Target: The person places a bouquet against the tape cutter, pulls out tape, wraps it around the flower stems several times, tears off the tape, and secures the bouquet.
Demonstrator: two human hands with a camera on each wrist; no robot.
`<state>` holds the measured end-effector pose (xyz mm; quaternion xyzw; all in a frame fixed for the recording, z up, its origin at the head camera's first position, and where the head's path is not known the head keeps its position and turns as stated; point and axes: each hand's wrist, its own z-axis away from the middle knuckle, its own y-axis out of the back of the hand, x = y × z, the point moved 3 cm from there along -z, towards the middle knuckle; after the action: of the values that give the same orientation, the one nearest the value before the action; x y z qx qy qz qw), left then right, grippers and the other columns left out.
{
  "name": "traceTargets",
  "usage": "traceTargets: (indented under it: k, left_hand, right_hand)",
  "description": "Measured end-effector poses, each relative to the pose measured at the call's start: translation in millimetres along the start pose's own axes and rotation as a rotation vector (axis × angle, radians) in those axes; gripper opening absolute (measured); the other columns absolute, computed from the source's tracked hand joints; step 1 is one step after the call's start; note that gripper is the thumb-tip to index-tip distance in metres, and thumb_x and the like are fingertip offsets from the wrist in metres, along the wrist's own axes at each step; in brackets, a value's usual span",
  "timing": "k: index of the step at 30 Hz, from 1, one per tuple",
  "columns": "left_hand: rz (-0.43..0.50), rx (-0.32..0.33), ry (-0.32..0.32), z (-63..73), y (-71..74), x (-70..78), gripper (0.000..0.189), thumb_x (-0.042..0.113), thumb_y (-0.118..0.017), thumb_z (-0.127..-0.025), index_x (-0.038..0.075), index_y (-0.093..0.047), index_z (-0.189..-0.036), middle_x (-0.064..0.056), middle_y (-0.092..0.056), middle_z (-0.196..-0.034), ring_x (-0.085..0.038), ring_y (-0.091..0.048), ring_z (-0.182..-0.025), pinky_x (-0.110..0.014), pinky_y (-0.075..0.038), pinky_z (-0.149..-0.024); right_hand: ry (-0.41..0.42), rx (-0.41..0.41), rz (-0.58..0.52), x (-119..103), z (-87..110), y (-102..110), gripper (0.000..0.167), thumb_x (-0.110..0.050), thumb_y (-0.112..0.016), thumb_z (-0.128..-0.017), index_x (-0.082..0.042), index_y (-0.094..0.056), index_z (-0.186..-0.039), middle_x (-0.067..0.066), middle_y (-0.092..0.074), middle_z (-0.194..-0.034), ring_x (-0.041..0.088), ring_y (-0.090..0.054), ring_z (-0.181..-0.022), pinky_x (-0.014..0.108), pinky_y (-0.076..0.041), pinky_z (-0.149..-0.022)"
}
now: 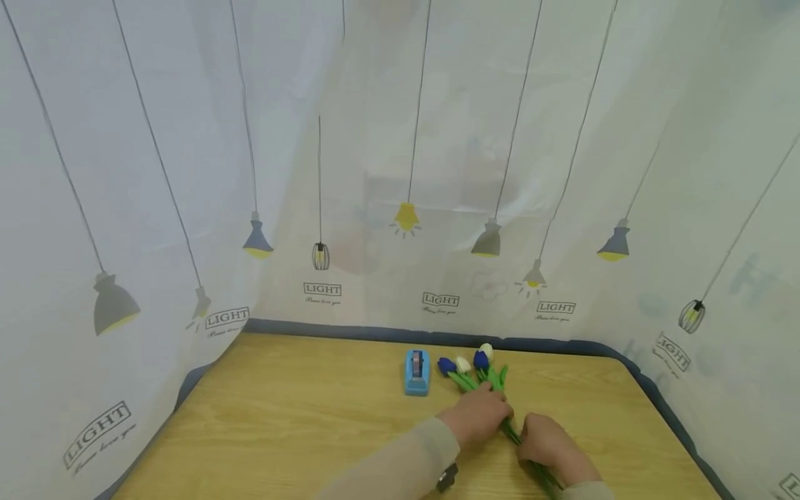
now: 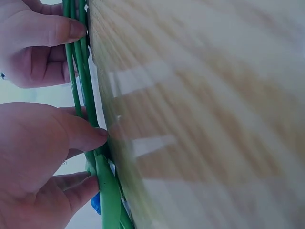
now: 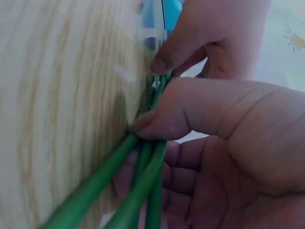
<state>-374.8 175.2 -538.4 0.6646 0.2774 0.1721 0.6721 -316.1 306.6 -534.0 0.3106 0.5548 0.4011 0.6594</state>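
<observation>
A bunch of artificial tulips (image 1: pixel 480 360) with blue and white heads lies slantwise over the table, heads toward the back. My left hand (image 1: pixel 480 414) grips the green stems just below the leaves (image 1: pixel 496 377). Lower down, my right hand (image 1: pixel 545 444) pinches the same stems (image 3: pixel 138 191) between thumb and fingers, and their ends run on toward the near edge. In the left wrist view both hands hold the stems (image 2: pixel 83 81) side by side, close over the tabletop. A bit of a blue flower (image 2: pixel 96 203) shows beneath the left fingers.
A blue tape dispenser (image 1: pixel 417 373) stands on the wooden table (image 1: pixel 300 403), left of the flower heads. Behind and to both sides hangs a pale curtain (image 1: pixel 375 278) printed with lamps. A dark band (image 1: pixel 400 336) runs along the table's back edge. Something dark sits at the left wrist.
</observation>
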Motion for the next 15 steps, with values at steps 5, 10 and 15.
traceTargets:
  k: [5,10,15]
  left_hand:
    - [-0.001,-0.003,-0.006,-2.3,-1.4,0.7,0.028,0.024,-0.07,-0.104,0.036,-0.074,-0.129,0.016,-0.07,-0.13,-0.006,-0.063,-0.121,-0.023,-0.046,-0.111]
    - [0.003,-0.022,-0.007,-3.4,-0.1,1.4,0.025,0.022,-0.069,-0.104,0.033,-0.076,-0.125,0.014,-0.073,-0.123,-0.004,-0.065,-0.116,-0.025,-0.046,-0.114]
    - [-0.018,-0.015,-0.021,-0.8,6.2,4.7,0.022,0.02,-0.069,-0.104,0.031,-0.077,-0.122,0.013,-0.075,-0.118,-0.003,-0.066,-0.115,-0.028,-0.044,-0.12]
  right_hand:
    - [-0.008,-0.064,0.039,6.2,-4.0,2.6,0.025,-0.007,-0.079,-0.07,-0.009,-0.057,-0.081,0.002,-0.056,-0.075,0.018,-0.051,-0.064,0.03,-0.045,-0.06]
    - [0.003,-0.048,0.072,5.1,-1.6,2.3,0.027,-0.006,-0.081,-0.067,-0.006,-0.058,-0.081,0.005,-0.058,-0.076,0.023,-0.052,-0.066,0.032,-0.046,-0.059]
    - [-0.004,-0.067,0.122,18.8,-11.0,-4.5,0.027,-0.008,-0.078,-0.065,-0.006,-0.06,-0.084,0.004,-0.06,-0.078,0.022,-0.053,-0.067,0.032,-0.047,-0.061]
